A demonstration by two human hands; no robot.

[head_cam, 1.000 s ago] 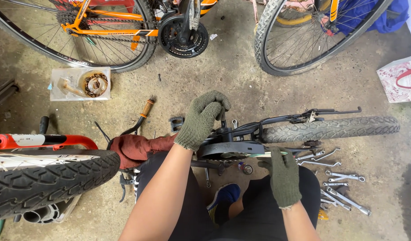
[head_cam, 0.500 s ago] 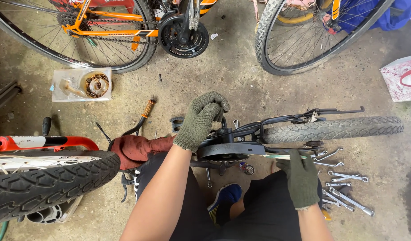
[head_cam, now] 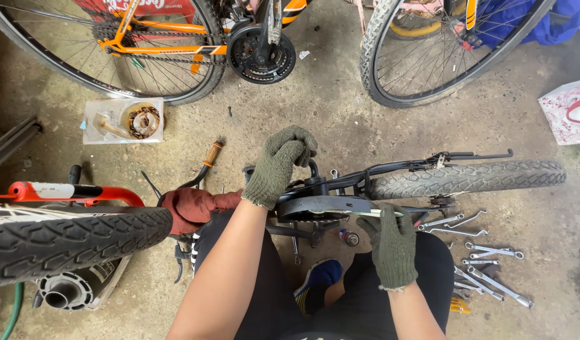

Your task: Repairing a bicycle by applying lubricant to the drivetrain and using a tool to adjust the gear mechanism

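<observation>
Head view. The left hand (head_cam: 282, 162), in an olive knit glove, is curled shut over the top of the black bike frame (head_cam: 340, 184) near the crank. The fingers wrap down over the part; what sits under the palm is hidden. The right hand (head_cam: 392, 244), gloved the same way, lies just below and to the right of that grip. Its fingers (head_cam: 373, 225) close on the lower edge of the black chain guard (head_cam: 324, 206), with a thin pale-tipped tool held along the guard; the kind of tool cannot be told.

The frame lies on its side across the person's lap, between the two hands. Its small wheel (head_cam: 467, 177) extends right of the left-hand grip, tread up. A pedal axle (head_cam: 348, 237) sits just left of the right hand.

Right of the right hand, a group of wrenches (head_cam: 485, 252) lies on the concrete floor (head_cam: 340, 119). Left of the left hand lies a red rag (head_cam: 192, 208), and beyond it a large black tire (head_cam: 69, 242). Well above both hands stand an orange bicycle (head_cam: 176, 38) and a second wheel (head_cam: 441, 50).
</observation>
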